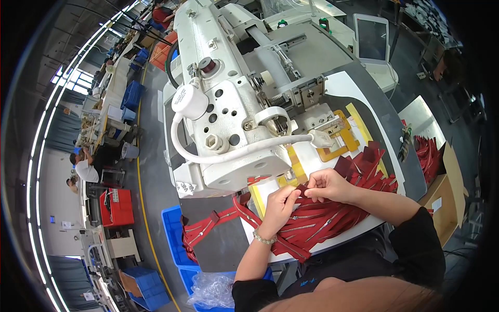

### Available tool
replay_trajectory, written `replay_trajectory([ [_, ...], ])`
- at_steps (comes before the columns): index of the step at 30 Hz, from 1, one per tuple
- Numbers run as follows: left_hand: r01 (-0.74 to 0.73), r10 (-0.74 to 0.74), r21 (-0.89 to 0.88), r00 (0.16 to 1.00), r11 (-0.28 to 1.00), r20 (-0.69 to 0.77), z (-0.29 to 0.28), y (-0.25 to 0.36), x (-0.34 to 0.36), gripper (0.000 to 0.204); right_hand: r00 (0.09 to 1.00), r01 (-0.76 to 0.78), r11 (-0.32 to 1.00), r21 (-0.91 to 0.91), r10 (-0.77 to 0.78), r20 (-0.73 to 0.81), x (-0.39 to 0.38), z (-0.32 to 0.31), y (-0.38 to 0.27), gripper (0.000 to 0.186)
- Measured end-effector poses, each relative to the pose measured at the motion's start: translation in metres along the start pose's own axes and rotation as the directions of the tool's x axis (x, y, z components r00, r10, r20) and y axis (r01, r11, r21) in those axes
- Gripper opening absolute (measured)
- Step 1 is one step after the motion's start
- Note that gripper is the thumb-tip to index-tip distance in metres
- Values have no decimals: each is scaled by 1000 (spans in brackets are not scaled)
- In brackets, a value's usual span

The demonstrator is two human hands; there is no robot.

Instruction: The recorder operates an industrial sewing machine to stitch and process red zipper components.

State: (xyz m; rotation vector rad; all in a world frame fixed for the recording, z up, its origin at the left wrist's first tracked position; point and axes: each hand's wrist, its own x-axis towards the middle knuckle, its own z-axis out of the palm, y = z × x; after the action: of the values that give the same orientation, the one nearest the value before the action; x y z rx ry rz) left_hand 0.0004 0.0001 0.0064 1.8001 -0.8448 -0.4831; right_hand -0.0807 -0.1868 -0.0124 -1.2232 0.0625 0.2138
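My left hand (pixel 279 208), with a beaded bracelet at the wrist, is closed in a pinch at the front of the sewing machine. Close beside it my right hand (pixel 329 186) is pinched too. Between the fingertips of both is a dark red fabric end (pixel 302 190), which looks like the end of a zipper; the fingers cover part of it. Under my hands lies a heap of red zippers (pixel 317 226) with metallic teeth. More zippers (pixel 210 223) trail leftward over the table edge. The white sewing machine head (pixel 228 119) stands just beyond, with a yellow clamp frame (pixel 340 143) at its right.
Blue bins (pixel 174 234) sit below the table at left, one with clear plastic wrap (pixel 212 289). At right are a cardboard box (pixel 447 192), more red zippers (pixel 427 156) and a screen panel (pixel 372 41). People work at benches far left; a red crate (pixel 116 207) stands there.
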Motion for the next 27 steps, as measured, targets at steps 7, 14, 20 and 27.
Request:
replay_trajectory([
  [7, -3, 3, -7, 1000, 1000, -2, 2, 0, 1, 21, 1000, -11, 1000, -8, 11, -16, -1, 0, 0, 14],
  [14, -80, 82, 68, 996, 995, -35, 5, 3, 5, 19, 1000, 2, 1000, 9, -2, -11, -1, -2, 1, 15],
  [20, -158, 169, 167, 984, 973, -53, 4, 0, 6, 19, 999, 29, 1000, -6, -30, -12, 1, -1, 3, 17],
  [27, -120, 116, 168, 993, 978, 31, -8, -3, 7, 17, 999, 35, 981, -190, -41, -26, 3, 5, -7, 18],
])
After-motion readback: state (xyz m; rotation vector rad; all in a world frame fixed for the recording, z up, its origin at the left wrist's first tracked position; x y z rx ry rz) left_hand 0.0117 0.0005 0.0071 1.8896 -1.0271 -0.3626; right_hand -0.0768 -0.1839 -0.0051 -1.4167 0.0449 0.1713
